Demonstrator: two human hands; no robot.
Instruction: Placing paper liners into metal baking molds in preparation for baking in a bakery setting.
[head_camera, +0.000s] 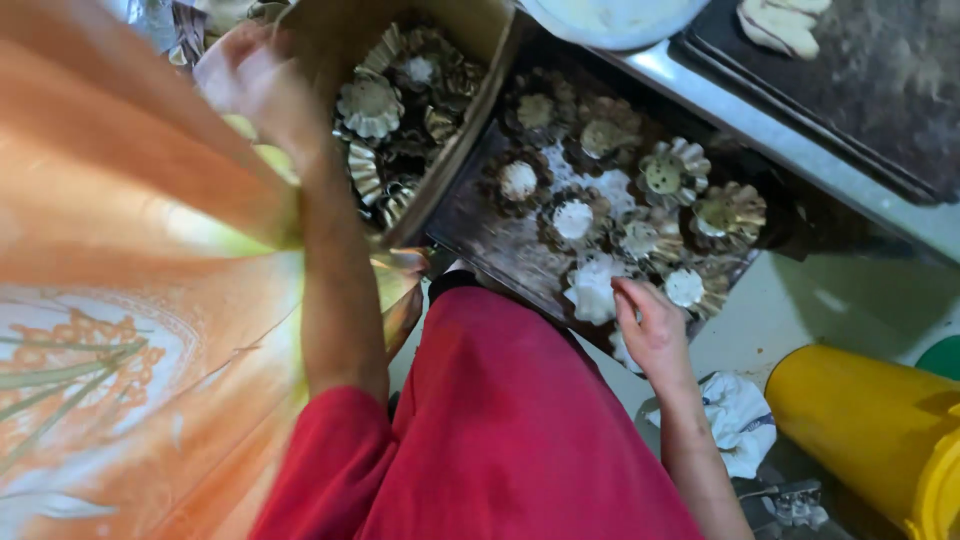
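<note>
The right hand (655, 330) rested on the near edge of the dark tray (480, 235), its fingers bent down onto a white lump of dough (592, 287) that sat in a fluted mould; it pressed on the dough more than it gripped it, probably to push the dough into the flutes. The left hand (255, 85) was blurred, up beside the cardboard box (470, 130); whether it held something or was loose could not be told. The box stood tilted against the far end of the tray, so the empty metal moulds (370, 105) inside were easy to reach. On the tray, more moulds stood close together in rows, some with white dough, some with only a thin layer. Beyond the tray lay a second dark tray (870, 80) and a white bowl (610, 15). Near the right forearm were a crumpled cloth (738, 420) and a yellow bucket (870, 430).
</note>
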